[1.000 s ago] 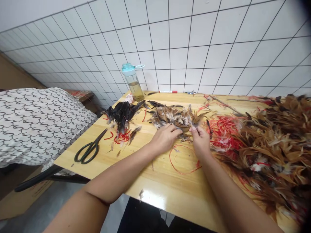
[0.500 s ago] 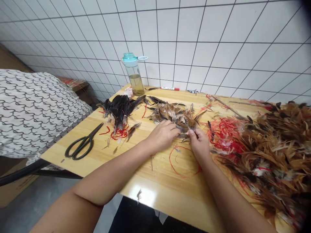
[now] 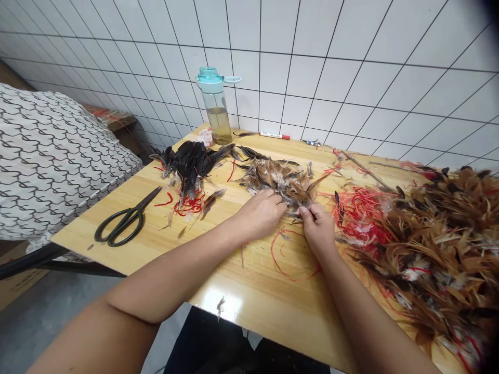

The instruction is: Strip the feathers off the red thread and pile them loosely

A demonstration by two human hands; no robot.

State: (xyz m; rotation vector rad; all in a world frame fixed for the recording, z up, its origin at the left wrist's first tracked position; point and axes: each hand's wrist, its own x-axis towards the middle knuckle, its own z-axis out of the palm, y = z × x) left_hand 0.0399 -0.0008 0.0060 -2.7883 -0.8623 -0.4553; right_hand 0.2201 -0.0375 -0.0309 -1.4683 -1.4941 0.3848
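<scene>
My left hand [image 3: 263, 213] rests at the near edge of a loose pile of brown and grey feathers [image 3: 276, 174], its fingers curled down into them and the tips hidden. Just to the right, my right hand [image 3: 319, 226] is closed, thumb against the bent forefinger, pinching feathers at the pile's near right edge. How many feathers it holds is too small to tell. A loop of red string [image 3: 275, 257] lies on the wooden table [image 3: 273, 306], below and between both hands.
Black feather bundles [image 3: 191, 163] with red ties lie left, near black-handled scissors [image 3: 127, 221]. A water bottle [image 3: 218, 114] and a red-and-white marker [image 3: 274, 135] stand and lie by the tiled wall. On the right are tangled red string [image 3: 362, 213] and a large heap of brown feather bundles [image 3: 448, 228].
The view has tilted and shifted slightly. Both hands stay at the near edge of the feather pile, with the fingers moved a little among the feathers.
</scene>
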